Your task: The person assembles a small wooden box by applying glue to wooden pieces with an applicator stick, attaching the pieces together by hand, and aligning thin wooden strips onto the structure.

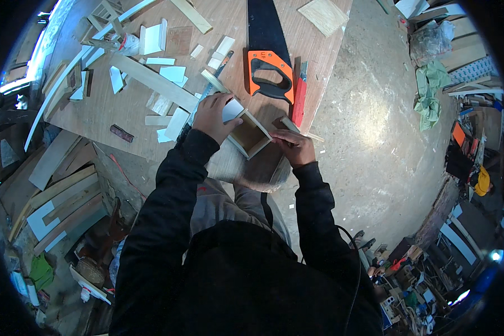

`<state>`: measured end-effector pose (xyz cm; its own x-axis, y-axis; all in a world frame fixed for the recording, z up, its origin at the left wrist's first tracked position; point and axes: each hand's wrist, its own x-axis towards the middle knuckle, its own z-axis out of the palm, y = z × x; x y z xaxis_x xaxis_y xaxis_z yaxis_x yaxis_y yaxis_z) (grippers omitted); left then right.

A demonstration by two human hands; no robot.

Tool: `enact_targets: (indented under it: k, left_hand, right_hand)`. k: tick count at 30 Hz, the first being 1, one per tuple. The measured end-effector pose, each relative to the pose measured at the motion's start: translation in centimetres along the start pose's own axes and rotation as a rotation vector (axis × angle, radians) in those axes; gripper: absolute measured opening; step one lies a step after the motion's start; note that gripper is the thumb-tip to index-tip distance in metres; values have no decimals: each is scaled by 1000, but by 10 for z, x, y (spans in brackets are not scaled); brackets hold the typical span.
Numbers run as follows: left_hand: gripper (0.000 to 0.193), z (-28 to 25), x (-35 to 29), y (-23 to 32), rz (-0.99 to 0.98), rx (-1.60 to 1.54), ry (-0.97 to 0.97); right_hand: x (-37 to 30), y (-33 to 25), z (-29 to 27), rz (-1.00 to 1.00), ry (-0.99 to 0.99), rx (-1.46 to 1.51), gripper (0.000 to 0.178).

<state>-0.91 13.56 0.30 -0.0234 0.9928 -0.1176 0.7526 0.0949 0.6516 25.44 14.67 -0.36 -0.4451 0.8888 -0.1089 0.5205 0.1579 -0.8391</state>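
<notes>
A small open-topped wooden box with pale rims and a white outer face is tilted just above the table's near edge. My left hand is closed around its upper left side, thumb over the rim. At the box's right corner my right hand is closed, thumb and forefinger pinched together. Whether these fingertips grip the corner or some tiny part is too small to tell. A short piece of wood lies just beyond the right fingers. Past the box rests a handsaw with an orange and black handle.
A red-handled tool lies right of the saw. Wooden strips and white-faced offcuts are scattered over the table's left half, with a long board among them. Stacked planks stand at left; a green cloth hangs at right.
</notes>
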Motion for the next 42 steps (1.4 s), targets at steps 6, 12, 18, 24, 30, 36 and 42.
enact_targets:
  k: [6,12,18,24,30,36,42]
  left_hand:
    - [58,0,0,-2,-10,3,-12]
    - [59,0,1,-1,5,24,-13]
    - [61,1,1,-2,32,29,-8]
    - [62,0,2,-5,34,48,-39]
    - [61,2,1,-4,51,34,0]
    - [61,2,1,-8,46,27,-55]
    - [62,2,2,-6,46,49,-45]
  right_hand:
    - [-1,-4,1,14,5,22,19]
    - [1,-5,1,32,-8,14,21]
    - [-1,-3,5,18,37,47,21]
    - [0,-3,6,17,22,-28,18]
    - [1,2,9,-59,77,-112,18]
    - [2,4,10,-117,97,-140,18]
    - [1,5,10,-104,94,-163,20]
